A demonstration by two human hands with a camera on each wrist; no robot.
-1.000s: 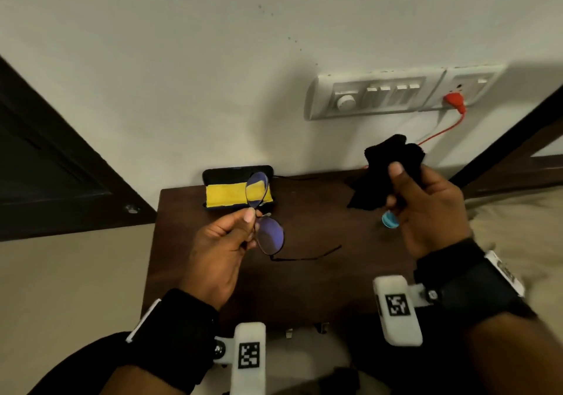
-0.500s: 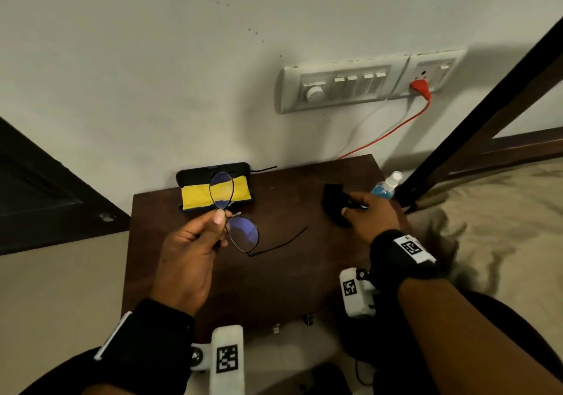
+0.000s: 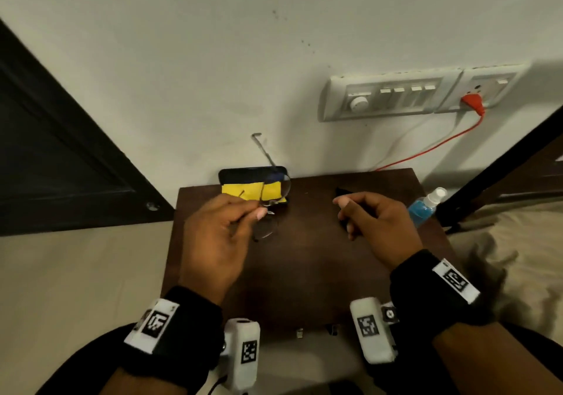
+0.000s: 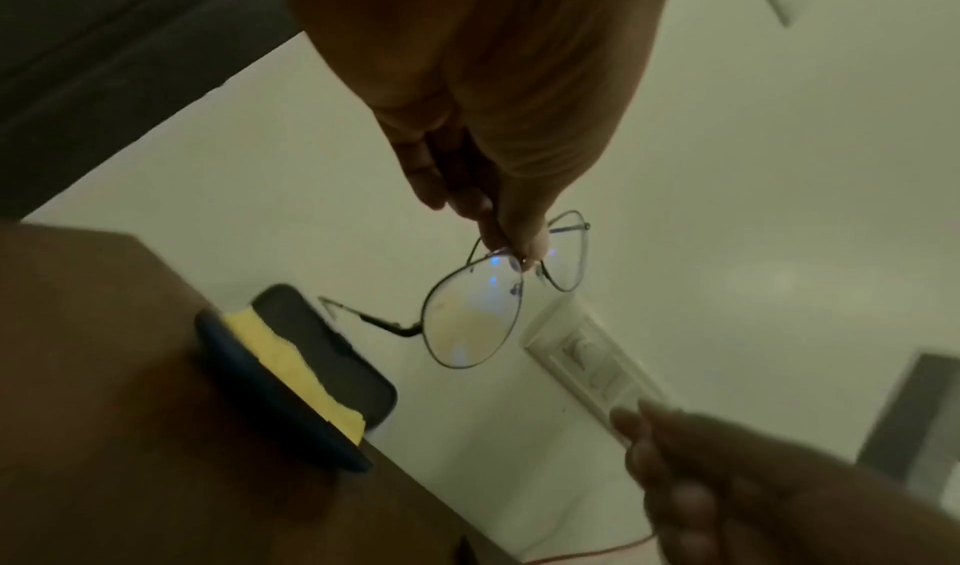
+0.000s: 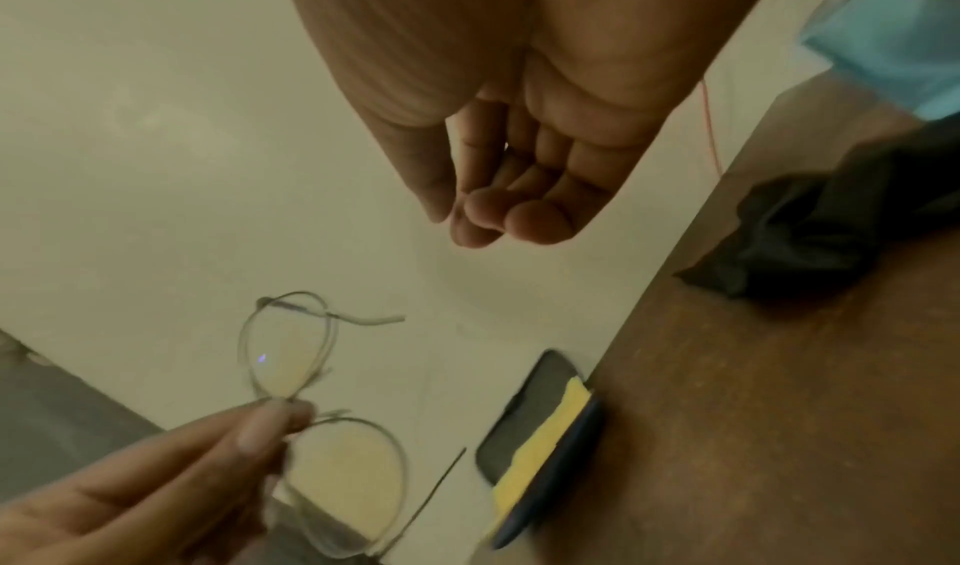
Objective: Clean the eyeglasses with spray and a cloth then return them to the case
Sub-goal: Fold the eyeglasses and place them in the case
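My left hand [image 3: 259,212] pinches the thin-framed eyeglasses [image 3: 275,186] at the bridge and holds them above the table's back left; one temple points up along the wall. The left wrist view shows the pinch [image 4: 511,245] on the eyeglasses [image 4: 467,319]. My right hand [image 3: 344,215] hovers to their right with loosely curled fingers and holds nothing, as the right wrist view [image 5: 493,221] confirms. The black cloth [image 5: 831,225] lies crumpled on the table behind that hand. The blue spray bottle [image 3: 425,207] lies at the table's right edge. The dark case [image 3: 243,175] stands open against the wall with a yellow cloth [image 3: 243,189] inside.
The small dark wooden table [image 3: 304,266] stands against a white wall. A switch panel [image 3: 396,96] with a red plug and cable [image 3: 441,145] is above right. A bed [image 3: 502,257] lies to the right, a dark door [image 3: 45,151] to the left.
My right hand set the black cloth and the spray bottle down at the table's right and came back toward the middle empty. My left hand turned the glasses so a temple points up.
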